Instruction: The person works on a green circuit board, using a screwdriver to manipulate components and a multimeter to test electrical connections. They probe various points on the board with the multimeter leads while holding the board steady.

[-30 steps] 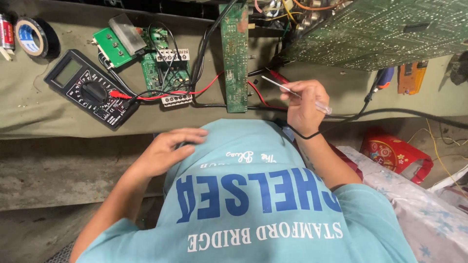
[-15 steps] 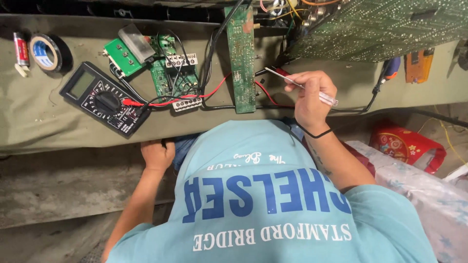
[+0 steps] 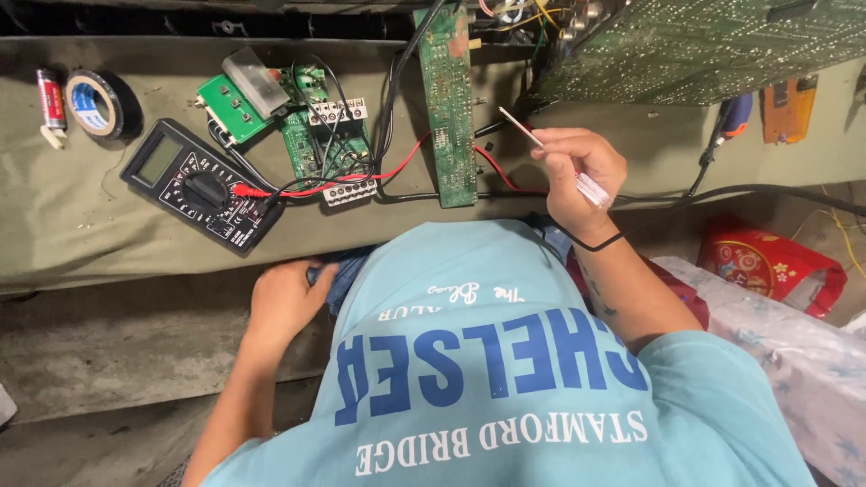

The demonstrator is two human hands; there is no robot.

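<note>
My right hand (image 3: 577,176) holds a thin metal tool with a clear handle (image 3: 552,153), its tip pointing up-left toward a long narrow green circuit board (image 3: 448,104) standing on the olive-covered bench (image 3: 81,225). My left hand (image 3: 287,302) rests low on my knee below the bench edge, fingers curled, nothing visible in it. A black multimeter (image 3: 200,183) lies to the left, its red and black leads running to a smaller green board with terminal blocks (image 3: 329,149).
A roll of black tape (image 3: 97,102) and a small red tube (image 3: 50,101) lie at far left. A large green circuit board (image 3: 704,45) sits upper right, with an orange tool (image 3: 787,108) and a screwdriver (image 3: 732,117). A red bag (image 3: 767,261) lies at the right.
My left hand dropped from my chest down to my knee below the bench. My right hand stayed raised with the thin tool, shifting slightly.
</note>
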